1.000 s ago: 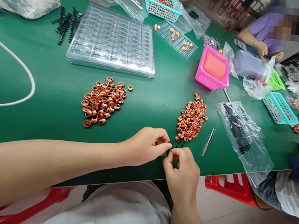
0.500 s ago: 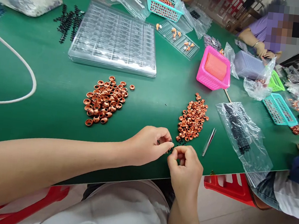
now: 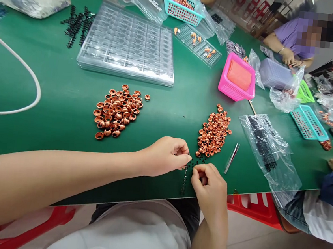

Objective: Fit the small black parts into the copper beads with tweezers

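Two heaps of copper rings [image 3: 116,110] [image 3: 214,132] lie loose on the green table [image 3: 54,89]. Left hand [image 3: 166,156] pinches a thin black strip [image 3: 184,178] dangling near the table edge; right hand [image 3: 209,188] curls closed beside it, contents hidden. Clear compartment tray [image 3: 129,43] looks unfilled, so most work seems left.

Past my clear plastic compartment tray [image 3: 129,43] sits a teal mesh basket [image 3: 180,5]; right of the tray, a pink plastic basket [image 3: 237,77]; left of it, a white cable [image 3: 18,65].

Bright even overhead light (edges slightly warped)
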Available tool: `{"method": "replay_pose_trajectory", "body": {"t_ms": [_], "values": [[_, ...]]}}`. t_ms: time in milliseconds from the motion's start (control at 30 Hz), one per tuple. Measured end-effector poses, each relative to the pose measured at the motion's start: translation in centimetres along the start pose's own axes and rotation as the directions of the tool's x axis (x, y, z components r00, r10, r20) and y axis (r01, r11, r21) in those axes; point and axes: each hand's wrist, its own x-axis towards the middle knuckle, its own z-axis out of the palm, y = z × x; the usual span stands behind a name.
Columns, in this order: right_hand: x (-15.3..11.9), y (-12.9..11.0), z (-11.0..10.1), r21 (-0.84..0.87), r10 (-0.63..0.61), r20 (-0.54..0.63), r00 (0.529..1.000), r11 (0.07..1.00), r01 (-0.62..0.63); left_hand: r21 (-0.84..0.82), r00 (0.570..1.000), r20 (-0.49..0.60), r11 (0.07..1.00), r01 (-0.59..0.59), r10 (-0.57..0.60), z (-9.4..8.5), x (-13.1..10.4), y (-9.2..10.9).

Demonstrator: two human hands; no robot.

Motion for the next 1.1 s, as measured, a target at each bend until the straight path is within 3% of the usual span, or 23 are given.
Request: {"method": "replay_pose_trajectory", "body": {"t_ms": [333,433,667,1100], "values": [[-0.3,0.1,-0.4,0.064,0.056,-0.002,0.998,0.996,-0.055,-0.089,0.998,0.014,0.994,0.057,-0.055,0.1,0.1,0.3],[-0.6,-0.2,-0.9,0.177,0.100,0.004,0.995,0.979,-0.099,-0.162,0.998,0.043,0.986,0.045,-0.039,0.1,0.2,0.2],[-0.6,-1.1,-1.3,0.424,0.109,0.153,0.982,0.891,-0.165,-0.239,0.995,0.096,0.971,0.001,0.023,-0.2,-0.2,0.6],[-0.2,-1.5,-1.8,0.380,0.062,0.185,0.981,0.916,-0.129,-0.320,0.994,0.066,0.945,-0.060,0.086,-0.1,-0.3,0.9]]}}
